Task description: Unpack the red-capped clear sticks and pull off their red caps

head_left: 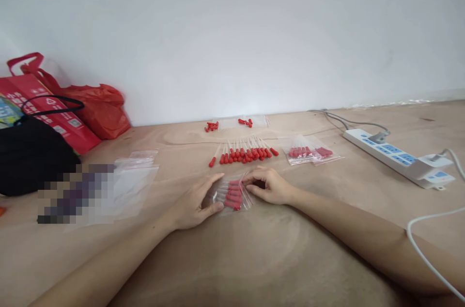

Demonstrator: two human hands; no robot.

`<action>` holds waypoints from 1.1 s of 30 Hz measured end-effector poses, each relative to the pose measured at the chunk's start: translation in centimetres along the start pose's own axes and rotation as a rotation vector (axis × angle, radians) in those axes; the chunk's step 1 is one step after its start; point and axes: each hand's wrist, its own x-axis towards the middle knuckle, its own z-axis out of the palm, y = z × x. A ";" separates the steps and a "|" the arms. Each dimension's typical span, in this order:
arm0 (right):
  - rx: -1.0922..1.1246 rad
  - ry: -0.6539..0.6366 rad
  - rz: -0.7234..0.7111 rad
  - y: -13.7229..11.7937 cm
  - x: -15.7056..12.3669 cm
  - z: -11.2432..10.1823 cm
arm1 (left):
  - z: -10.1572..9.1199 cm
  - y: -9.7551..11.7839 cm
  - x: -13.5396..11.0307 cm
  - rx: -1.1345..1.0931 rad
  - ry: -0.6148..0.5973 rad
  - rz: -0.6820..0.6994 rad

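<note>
Low over the table, a clear zip-lock bag (234, 195) holds several droppers with red rubber bulbs, the bulbs lying toward its zip end. My left hand (196, 203) grips the bag's left end, thumb at the near side and fingers at the far side. At the zip end on the right, my right hand (269, 185) pinches the bag's edge between thumb and fingers. Just beyond my hands lies a row of loose droppers (243, 153), red bulbs toward me and clear tubes pointing away.
Filled bags of droppers (308, 151) lie to the right, near a white power strip (395, 154) with cables. Flat clear bags (134, 186) are at left beside a pixelated patch. More red bulbs (245, 122) lie near the wall. Red bags (105, 111) and a black bag (32, 152) stand far left.
</note>
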 end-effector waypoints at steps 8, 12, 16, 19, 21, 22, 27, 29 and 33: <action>-0.103 -0.050 0.078 -0.2 0.2 0.8 | 0.9 -0.3 0.5 -0.057 0.088 -0.029; -0.187 -0.022 0.073 -1.2 0.1 1.2 | 1.2 -0.3 0.8 -0.036 0.160 -0.029; -0.250 -0.009 0.094 -2.1 0.1 1.4 | 1.1 -0.1 1.0 -0.002 0.201 0.000; -0.281 -0.012 0.081 -2.4 0.1 1.4 | 1.0 0.0 1.0 0.015 0.213 0.029; -0.252 -0.003 0.053 -2.2 0.1 1.3 | 1.0 0.1 1.1 0.013 0.216 0.038; -0.229 0.004 0.043 -2.1 0.1 1.2 | 1.0 0.1 1.1 0.013 0.218 0.036; -0.106 0.021 0.080 -1.2 -0.1 0.4 | 0.9 0.1 1.0 0.019 0.206 0.012; 0.010 0.017 0.127 -0.9 -0.1 0.3 | 0.8 0.1 0.9 0.021 0.201 0.003; 0.299 0.018 0.227 -0.2 -0.1 0.7 | 0.7 0.0 0.8 0.019 0.185 -0.014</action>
